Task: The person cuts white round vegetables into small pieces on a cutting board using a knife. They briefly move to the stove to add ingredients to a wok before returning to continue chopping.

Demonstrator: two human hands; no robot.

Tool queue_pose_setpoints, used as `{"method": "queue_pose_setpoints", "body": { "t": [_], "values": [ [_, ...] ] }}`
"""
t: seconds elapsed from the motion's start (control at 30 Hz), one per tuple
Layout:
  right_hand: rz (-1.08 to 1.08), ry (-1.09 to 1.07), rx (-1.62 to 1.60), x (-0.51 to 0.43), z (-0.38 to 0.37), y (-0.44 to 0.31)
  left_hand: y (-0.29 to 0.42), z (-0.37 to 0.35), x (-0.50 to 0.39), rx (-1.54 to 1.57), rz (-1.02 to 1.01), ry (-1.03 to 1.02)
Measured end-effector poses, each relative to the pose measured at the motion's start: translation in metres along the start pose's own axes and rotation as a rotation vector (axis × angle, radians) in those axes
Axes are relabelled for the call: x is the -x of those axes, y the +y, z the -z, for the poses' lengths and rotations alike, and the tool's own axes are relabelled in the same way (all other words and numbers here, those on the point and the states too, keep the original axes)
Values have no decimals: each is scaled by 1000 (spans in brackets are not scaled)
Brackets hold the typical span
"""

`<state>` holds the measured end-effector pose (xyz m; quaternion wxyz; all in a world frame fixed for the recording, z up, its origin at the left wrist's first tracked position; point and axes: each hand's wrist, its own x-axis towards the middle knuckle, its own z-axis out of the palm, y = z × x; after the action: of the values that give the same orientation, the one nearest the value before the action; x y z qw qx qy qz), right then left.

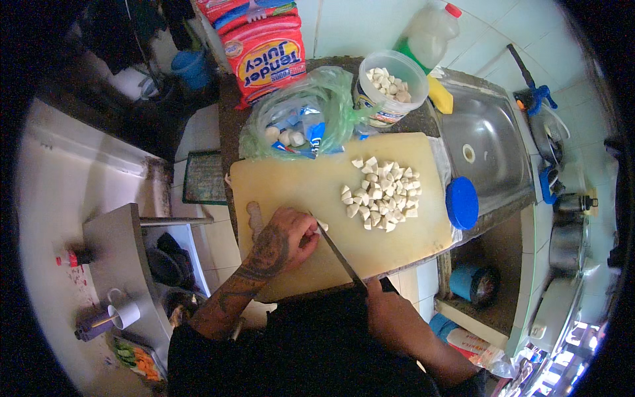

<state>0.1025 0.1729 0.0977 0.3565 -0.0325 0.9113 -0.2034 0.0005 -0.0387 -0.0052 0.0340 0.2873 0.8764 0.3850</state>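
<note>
A pale plastic cutting board [292, 186] lies before me. On its near side my left hand [292, 235] is curled over a small white piece [322, 225], gripping it mostly out of sight. My right hand [384, 302] grips the handle of a knife [343, 258], whose blade slants up and left to that piece. To the right of the blade sits a pile of white wedge-cut pieces [382, 196], possibly mushrooms or fish balls. Behind the board, a green plastic bag [330, 89] holds a few round white pieces [292, 138] and a blue wrapper.
A clear plastic tub [369, 99] of white pieces stands behind the board. Its likely lid, a blue disc [462, 203], lies at the board's right edge. Beyond are a steel sink [496, 149], a yellow sponge [439, 94], a red-capped bottle [431, 34] and a red Purefoods pack [270, 59].
</note>
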Motion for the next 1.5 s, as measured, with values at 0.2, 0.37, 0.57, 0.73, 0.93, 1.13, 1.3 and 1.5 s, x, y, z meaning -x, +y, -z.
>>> {"method": "queue_pose_setpoints", "body": {
  "t": [0.2, 0.37, 0.57, 0.73, 0.93, 1.13, 1.3, 1.5],
  "values": [
    [-38, -104, -30, -11, -7, 16, 3, 3, -5, -38, 20, 31],
    [-84, 4, -159, 16, 15, 36, 14, -2, -15, 64, -11, 46],
    [-2, -54, -120, 11, 0, 32, -12, 47, -75, -414, -107, 385],
    [24, -32, -161, -11, -14, 29, -47, 56, -118, -622, 5, 54],
    [-163, 83, -252, -18, 2, 37, -44, 53, -110, -369, -24, 95],
    [-142, 65, -180, -13, 0, 34, -20, 52, -81, -201, -139, 192],
    [-117, 55, -212, -14, 0, 37, 3, 31, -33, 60, 19, 293],
    [-122, 82, -143, -16, -1, 23, -2, 10, 6, -85, 125, 330]
  ]
}}
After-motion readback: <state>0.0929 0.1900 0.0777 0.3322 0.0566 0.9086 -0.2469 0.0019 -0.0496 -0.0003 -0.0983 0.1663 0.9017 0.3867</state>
